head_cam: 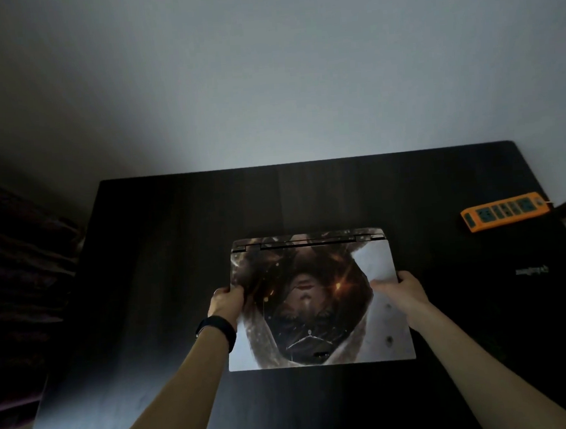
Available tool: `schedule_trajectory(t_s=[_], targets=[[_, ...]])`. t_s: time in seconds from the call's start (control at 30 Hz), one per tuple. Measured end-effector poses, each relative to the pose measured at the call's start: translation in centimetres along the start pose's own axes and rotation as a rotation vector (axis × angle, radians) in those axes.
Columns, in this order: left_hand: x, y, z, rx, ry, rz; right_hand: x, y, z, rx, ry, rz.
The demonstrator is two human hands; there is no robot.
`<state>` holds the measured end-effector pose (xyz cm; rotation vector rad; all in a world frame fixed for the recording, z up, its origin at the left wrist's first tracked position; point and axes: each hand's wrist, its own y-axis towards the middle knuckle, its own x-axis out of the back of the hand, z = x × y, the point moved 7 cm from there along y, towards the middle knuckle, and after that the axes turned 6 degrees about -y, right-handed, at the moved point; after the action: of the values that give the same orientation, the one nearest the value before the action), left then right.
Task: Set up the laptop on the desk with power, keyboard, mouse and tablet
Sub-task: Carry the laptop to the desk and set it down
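Note:
A closed laptop (pixel 318 312) with a printed picture skin on its lid lies in the middle of the dark desk (pixel 163 242), its hinge on the far side. My left hand (pixel 227 302) grips the laptop's left edge, thumb on the lid; a black band sits on that wrist. My right hand (pixel 402 289) grips the right edge in the same way. An orange power strip (pixel 506 211) with several green sockets lies at the desk's far right. No keyboard, mouse or tablet shows in the dim view.
A pale wall rises behind the desk. Dark fabric, perhaps a curtain or bedding (pixel 22 286), fills the left side beside the desk. A small light logo (pixel 531 270) is printed on the desk's right part. The room is dim.

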<state>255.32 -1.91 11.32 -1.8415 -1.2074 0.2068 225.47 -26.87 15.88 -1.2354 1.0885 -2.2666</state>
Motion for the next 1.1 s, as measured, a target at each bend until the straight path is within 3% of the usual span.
schedule_trajectory(t_s=[0.43, 0.67, 0.8, 0.93, 1.1], targets=[[-0.3, 0.5, 0.9, -0.02, 0.057, -0.004, 0.3, 0.5, -0.4, -0.002, -0.096, -0.046], [0.0, 0.4, 1.3, -0.019, 0.052, -0.02, -0.7, 0.5, 0.5, 0.101, -0.183, -0.057], [0.8, 0.0, 1.1, -0.064, 0.179, -0.039, -1.4, 0.6, 0.8, 0.169, -0.299, -0.064], [0.8, -2.9, 1.4, -0.293, 0.414, -0.032, -1.3, 0.3, -0.2, 0.228, -0.33, -0.089], [-1.1, -8.3, 5.9, -0.647, 0.823, 0.07, -3.8, -2.5, -4.1, 0.541, -0.403, -0.034]])
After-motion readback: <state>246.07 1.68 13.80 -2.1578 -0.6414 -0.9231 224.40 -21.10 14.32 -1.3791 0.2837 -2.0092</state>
